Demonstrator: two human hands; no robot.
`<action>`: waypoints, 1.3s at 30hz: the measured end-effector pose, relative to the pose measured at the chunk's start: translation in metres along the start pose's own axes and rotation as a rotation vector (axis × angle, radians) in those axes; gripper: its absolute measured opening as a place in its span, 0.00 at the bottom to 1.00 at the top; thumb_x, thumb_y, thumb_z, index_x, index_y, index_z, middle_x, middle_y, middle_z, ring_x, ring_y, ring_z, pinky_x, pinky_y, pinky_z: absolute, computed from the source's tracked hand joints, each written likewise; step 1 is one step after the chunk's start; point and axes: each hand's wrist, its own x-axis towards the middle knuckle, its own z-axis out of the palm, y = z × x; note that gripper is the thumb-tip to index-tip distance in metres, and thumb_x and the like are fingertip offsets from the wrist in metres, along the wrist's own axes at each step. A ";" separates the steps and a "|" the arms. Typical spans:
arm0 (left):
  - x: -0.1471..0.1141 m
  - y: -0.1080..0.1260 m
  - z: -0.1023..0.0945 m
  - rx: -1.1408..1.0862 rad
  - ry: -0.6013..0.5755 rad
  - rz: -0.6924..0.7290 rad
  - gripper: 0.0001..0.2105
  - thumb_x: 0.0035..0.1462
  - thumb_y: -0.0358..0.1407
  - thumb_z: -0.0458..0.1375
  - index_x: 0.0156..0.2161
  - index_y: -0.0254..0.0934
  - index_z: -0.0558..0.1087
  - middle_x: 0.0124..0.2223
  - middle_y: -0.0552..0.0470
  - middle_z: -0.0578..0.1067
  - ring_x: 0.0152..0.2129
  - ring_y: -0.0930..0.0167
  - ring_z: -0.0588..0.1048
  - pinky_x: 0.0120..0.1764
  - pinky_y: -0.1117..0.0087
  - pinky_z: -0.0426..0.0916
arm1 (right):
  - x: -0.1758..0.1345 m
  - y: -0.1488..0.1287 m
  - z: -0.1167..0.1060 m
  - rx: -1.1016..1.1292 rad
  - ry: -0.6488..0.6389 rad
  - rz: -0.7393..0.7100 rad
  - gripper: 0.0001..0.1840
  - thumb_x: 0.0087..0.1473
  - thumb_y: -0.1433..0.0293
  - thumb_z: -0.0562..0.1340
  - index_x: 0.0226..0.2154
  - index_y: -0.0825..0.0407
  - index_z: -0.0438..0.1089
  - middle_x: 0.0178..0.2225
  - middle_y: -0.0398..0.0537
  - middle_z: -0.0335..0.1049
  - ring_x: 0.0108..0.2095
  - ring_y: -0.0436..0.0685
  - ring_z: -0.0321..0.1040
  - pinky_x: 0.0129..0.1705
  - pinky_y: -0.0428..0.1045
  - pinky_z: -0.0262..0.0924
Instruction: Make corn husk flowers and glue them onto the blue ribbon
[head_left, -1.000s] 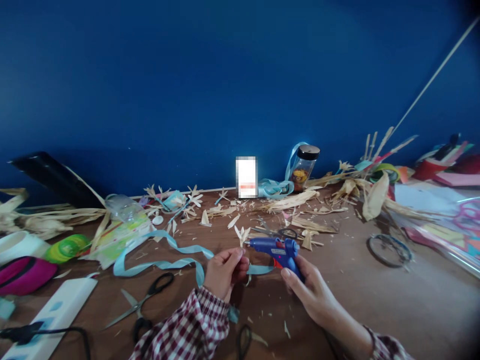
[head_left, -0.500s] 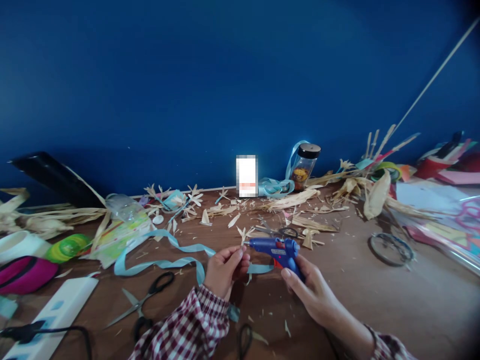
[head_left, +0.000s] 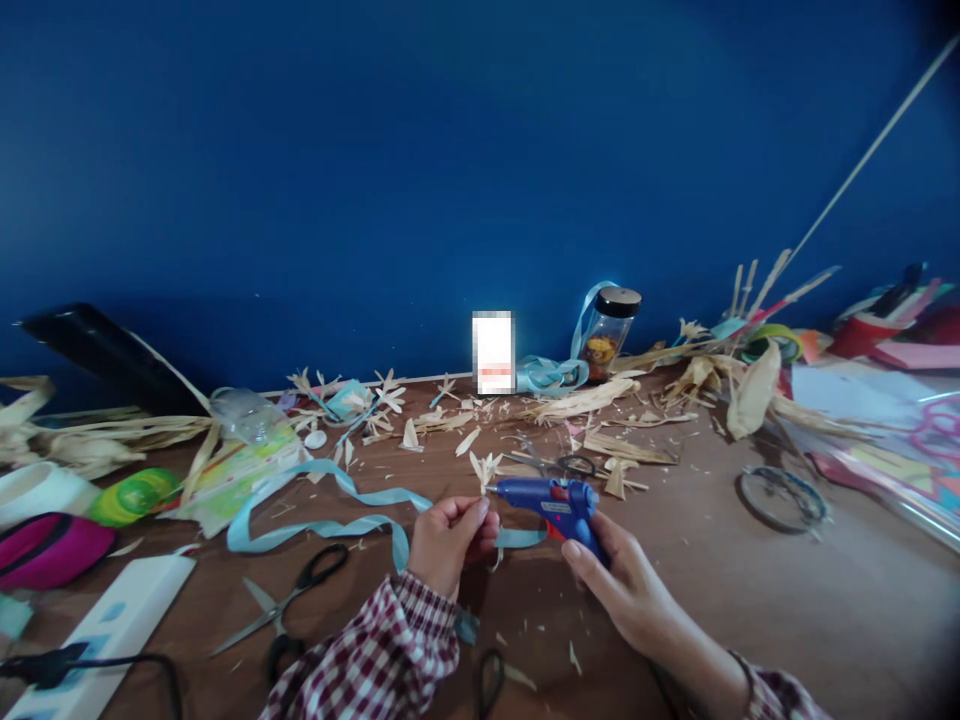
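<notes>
Between thumb and fingers, my left hand (head_left: 454, 535) pinches a small pale flower (head_left: 486, 470) that looks made of dried husk; its petals point up and its lower end is hidden by my fingers. My right hand (head_left: 619, 575) is wrapped round the handle of a blue glue gun (head_left: 551, 500) with an orange trigger. The gun's metal nozzle points left and meets the base of the flower, just above my left fingertips. A light blue ribbon (head_left: 341, 528) lies looped on the brown table, passing behind my left hand.
Open scissors (head_left: 277, 610) lie left of my left sleeve, near a white power strip (head_left: 112, 630). Husk scraps (head_left: 630, 447) are strewn across the table. Towards the blue wall stands a lidded jar (head_left: 606, 335). A dark ring (head_left: 782, 500) lies at the right.
The flower has turned slightly in my left fingers, its petals now looking fuller. Both hands and the glue gun stay almost in the same place.
</notes>
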 end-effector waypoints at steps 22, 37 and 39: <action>-0.004 0.000 0.000 0.211 0.068 0.188 0.09 0.40 0.37 0.65 0.24 0.31 0.74 0.21 0.50 0.77 0.16 0.73 0.73 0.20 0.76 0.71 | -0.002 -0.002 -0.001 -0.048 0.000 0.022 0.21 0.56 0.58 0.56 0.46 0.56 0.63 0.26 0.44 0.64 0.24 0.49 0.58 0.24 0.43 0.55; -0.005 0.000 0.000 0.178 0.070 0.165 0.08 0.40 0.35 0.65 0.25 0.31 0.74 0.20 0.52 0.76 0.15 0.74 0.73 0.19 0.76 0.70 | -0.002 -0.016 -0.003 -0.013 0.023 -0.004 0.24 0.50 0.55 0.60 0.43 0.56 0.70 0.24 0.45 0.69 0.23 0.51 0.62 0.23 0.44 0.61; -0.004 -0.001 0.000 0.182 0.063 0.159 0.08 0.39 0.35 0.65 0.25 0.31 0.74 0.20 0.51 0.76 0.16 0.74 0.73 0.20 0.76 0.70 | -0.002 -0.017 -0.003 -0.010 0.029 0.001 0.24 0.50 0.55 0.60 0.43 0.56 0.70 0.26 0.46 0.69 0.24 0.52 0.63 0.24 0.44 0.62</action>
